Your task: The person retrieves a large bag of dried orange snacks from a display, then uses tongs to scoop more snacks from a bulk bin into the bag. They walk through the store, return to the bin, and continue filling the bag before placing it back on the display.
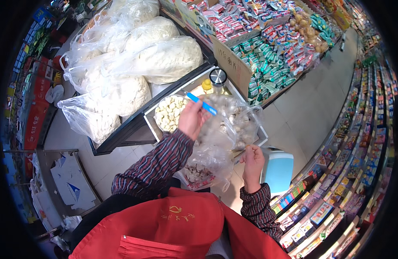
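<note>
My left hand grips the blue handle of a small knife, its tip pointing up and left. Just left of that hand is a bowl of peeled garlic cloves. My right hand is at the lower right of a clear plastic bag of garlic bulbs. Its thumb and fingertips are pinched together; whether something small is between them I cannot tell. Below, near my lap, sits a clear bag of garlic skins. The bowl and bulbs are in a white-rimmed tray.
A jar with a metal lid stands beside a yellow-capped container. Large bags of pale floury food cover the left stand. Wrapped snacks fill bins behind a cardboard sign. A blue-topped bin and stocked shelves are right.
</note>
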A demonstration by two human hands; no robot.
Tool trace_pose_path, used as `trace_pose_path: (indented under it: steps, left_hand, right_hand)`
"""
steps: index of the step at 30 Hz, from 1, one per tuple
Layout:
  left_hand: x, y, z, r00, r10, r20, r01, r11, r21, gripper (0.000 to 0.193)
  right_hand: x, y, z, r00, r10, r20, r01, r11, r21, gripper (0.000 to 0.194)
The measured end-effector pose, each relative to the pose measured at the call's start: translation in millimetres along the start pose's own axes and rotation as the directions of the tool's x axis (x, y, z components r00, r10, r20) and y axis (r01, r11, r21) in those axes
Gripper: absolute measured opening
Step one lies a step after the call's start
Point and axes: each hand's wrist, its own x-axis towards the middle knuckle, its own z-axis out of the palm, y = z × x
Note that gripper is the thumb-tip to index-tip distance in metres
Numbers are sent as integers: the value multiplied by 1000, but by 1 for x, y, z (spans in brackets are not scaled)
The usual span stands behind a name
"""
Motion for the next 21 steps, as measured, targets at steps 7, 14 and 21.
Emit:
trace_pose_path:
  steps: [7,14,21]
  left_hand:
    - [-98,41,-23,935,-28,355,-137,892,431,26]
    - [-178,142,-104,870,26,492,-214,919,330,31]
    - [-269,284,-277,873,213,438,-348,902,254,43]
  right_hand:
    - [-39,-36,78,871,-218,439,321,931,-175,27]
    - [-122,-45,221,755,-2,656,143,977,-161,26]
    - [-235,7,400,142,218,966,-703,709,-57,35]
